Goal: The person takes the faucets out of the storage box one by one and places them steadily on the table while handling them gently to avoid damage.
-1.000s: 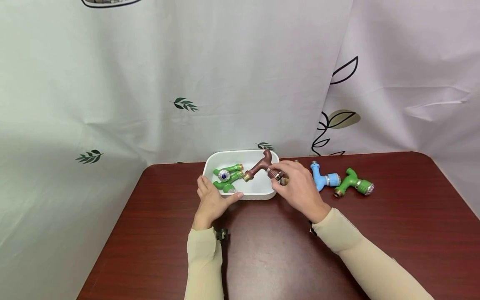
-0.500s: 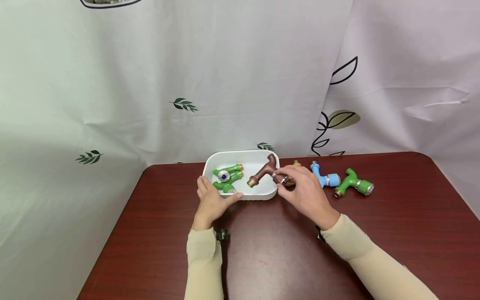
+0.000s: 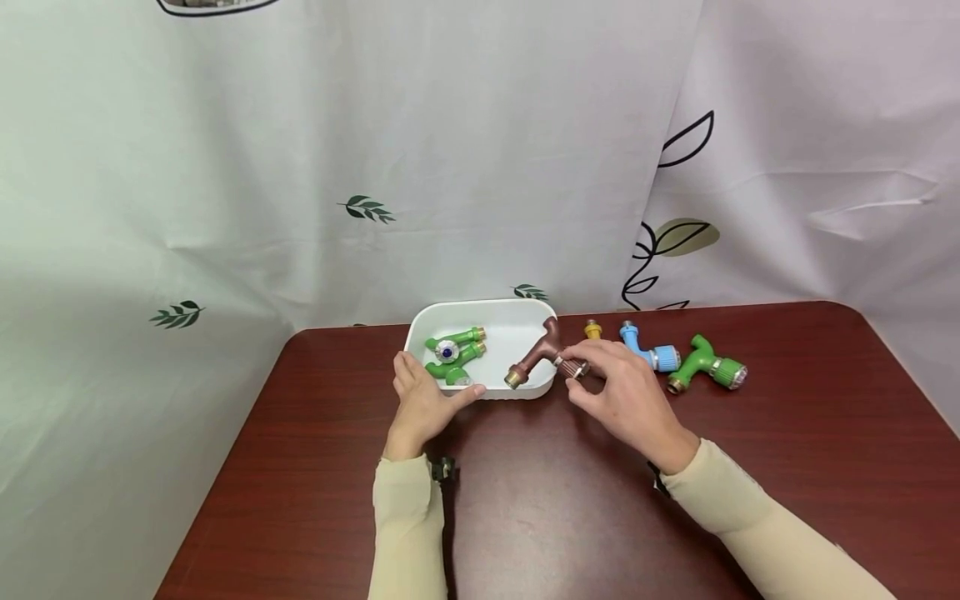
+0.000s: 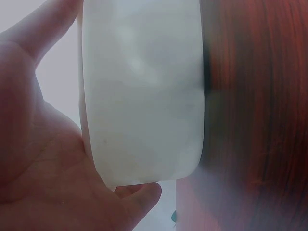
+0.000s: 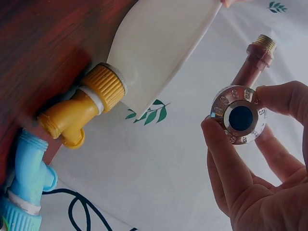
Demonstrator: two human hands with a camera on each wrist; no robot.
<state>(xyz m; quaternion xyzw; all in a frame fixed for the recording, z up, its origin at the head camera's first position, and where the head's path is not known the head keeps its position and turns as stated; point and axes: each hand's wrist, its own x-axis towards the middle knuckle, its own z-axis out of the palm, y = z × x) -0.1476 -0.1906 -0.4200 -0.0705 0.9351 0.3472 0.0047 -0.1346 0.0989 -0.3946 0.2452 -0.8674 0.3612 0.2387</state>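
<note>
My left hand [image 3: 422,412] holds the near-left corner of a white plastic tub [image 3: 517,390]; its thumb lies along the front rim and the fingers reach round the left end. In the left wrist view the tub's wall [image 4: 144,96] fills the middle. My right hand [image 3: 626,400] pinches the ribbed knob of a brown tap [image 3: 538,350] between thumb and fingers. The tap's brass-threaded inlet points down-left over the tub's right part. The right wrist view shows the knob's round silver face [image 5: 240,118] with a dark centre. Green taps [image 3: 468,354] lie at the tub's left inside.
Right of the tub, a yellow tap [image 3: 593,330] is partly hidden behind my right hand. Beside it lie a blue tap [image 3: 652,354] and a green tap [image 3: 707,364] on the dark red table [image 3: 315,467]. A patterned white curtain [image 3: 480,167] hangs behind the table.
My right hand has moved right and slightly toward me with the brown tap, from above the tub's middle to its right end. More of the yellow tap shows. My left hand stays put.
</note>
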